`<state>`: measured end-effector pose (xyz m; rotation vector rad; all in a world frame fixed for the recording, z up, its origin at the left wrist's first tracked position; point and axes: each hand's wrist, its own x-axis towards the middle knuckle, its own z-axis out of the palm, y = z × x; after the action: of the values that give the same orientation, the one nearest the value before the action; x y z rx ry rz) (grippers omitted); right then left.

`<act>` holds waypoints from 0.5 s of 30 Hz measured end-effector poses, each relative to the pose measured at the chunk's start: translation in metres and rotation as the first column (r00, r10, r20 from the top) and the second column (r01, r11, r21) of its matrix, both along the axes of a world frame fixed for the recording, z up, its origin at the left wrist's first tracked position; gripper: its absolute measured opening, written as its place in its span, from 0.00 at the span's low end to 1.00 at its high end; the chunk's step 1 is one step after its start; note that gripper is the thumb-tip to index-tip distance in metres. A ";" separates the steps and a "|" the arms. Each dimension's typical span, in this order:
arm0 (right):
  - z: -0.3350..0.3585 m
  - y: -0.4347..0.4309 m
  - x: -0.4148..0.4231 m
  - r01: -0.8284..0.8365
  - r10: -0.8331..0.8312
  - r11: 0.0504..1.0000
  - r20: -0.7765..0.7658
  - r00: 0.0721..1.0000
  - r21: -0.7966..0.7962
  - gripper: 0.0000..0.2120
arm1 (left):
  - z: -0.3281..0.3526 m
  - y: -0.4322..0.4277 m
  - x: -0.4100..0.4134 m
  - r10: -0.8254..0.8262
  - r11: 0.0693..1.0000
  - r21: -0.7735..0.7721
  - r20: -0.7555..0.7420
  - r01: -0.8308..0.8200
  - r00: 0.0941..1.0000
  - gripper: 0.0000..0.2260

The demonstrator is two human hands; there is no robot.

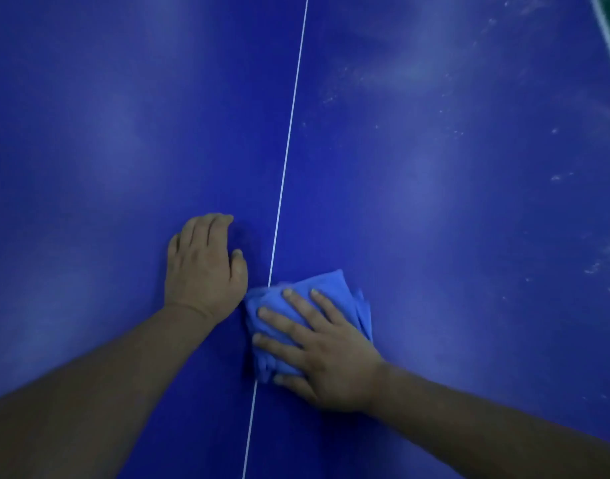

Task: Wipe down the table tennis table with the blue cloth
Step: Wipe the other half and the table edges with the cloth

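Observation:
The blue table tennis table [435, 202] fills the view, with a thin white centre line [286, 157] running up it. A folded blue cloth [331, 288] lies on the table over the centre line, low in the frame. My right hand [324, 350] presses flat on the cloth with spread, straight fingers. My left hand [203, 267] rests on the bare table just left of the line, beside the cloth, its fingers bent down onto the surface and holding nothing.
White dusty specks and smears [552, 178] dot the right half of the table. The table's white edge line [607, 32] and a strip of green floor show at the top right corner.

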<state>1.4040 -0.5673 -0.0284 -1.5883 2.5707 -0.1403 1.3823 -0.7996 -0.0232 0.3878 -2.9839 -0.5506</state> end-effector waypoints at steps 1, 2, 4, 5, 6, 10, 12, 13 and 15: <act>0.000 0.008 -0.007 -0.084 0.084 0.996 0.023 0.996 -0.010 0.25 | 0.002 0.002 -0.012 0.027 1.000 0.006 -0.022 -0.027 0.999 0.26; -0.004 0.018 -0.029 -0.076 0.076 0.997 -0.003 0.997 -0.027 0.25 | 0.003 0.004 -0.026 0.033 0.999 0.014 -0.025 -0.033 0.999 0.26; -0.012 0.038 -0.089 0.177 -0.183 0.982 -0.089 0.979 -0.067 0.24 | 0.001 0.008 -0.050 -0.019 1.000 0.011 0.017 0.019 1.000 0.27; -0.016 0.054 -0.124 0.381 -0.388 0.921 -0.125 0.913 -0.076 0.25 | -0.003 0.009 -0.057 -0.049 0.999 -0.002 0.043 0.049 0.998 0.29; -0.014 0.071 -0.157 0.561 -0.564 0.825 -0.154 0.812 -0.063 0.26 | -0.006 0.010 -0.060 -0.063 0.998 -0.015 0.058 0.064 0.996 0.30; -0.002 0.090 -0.196 0.773 -0.770 0.635 -0.114 0.628 -0.024 0.31 | -0.008 0.013 -0.057 -0.033 0.999 0.002 0.026 0.033 0.999 0.31; -0.007 0.037 -0.168 0.615 -0.623 0.782 -0.158 0.766 -0.099 0.27 | -0.010 0.011 -0.058 -0.018 1.000 0.003 -0.005 0.018 1.000 0.31; -0.010 0.002 -0.152 0.506 -0.521 0.853 -0.151 0.840 -0.126 0.26 | -0.012 0.010 -0.059 -0.012 1.000 0.003 -0.016 0.012 1.000 0.30; -0.010 -0.065 -0.136 0.334 -0.340 0.936 -0.045 0.939 -0.111 0.27 | -0.016 0.009 -0.059 0.006 1.000 0.009 -0.044 -0.006 0.999 0.30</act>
<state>1.2681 -0.6324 -0.0380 -1.1800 2.9095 -0.2589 1.3228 -0.7905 -0.0387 0.3796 -2.9380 -0.5644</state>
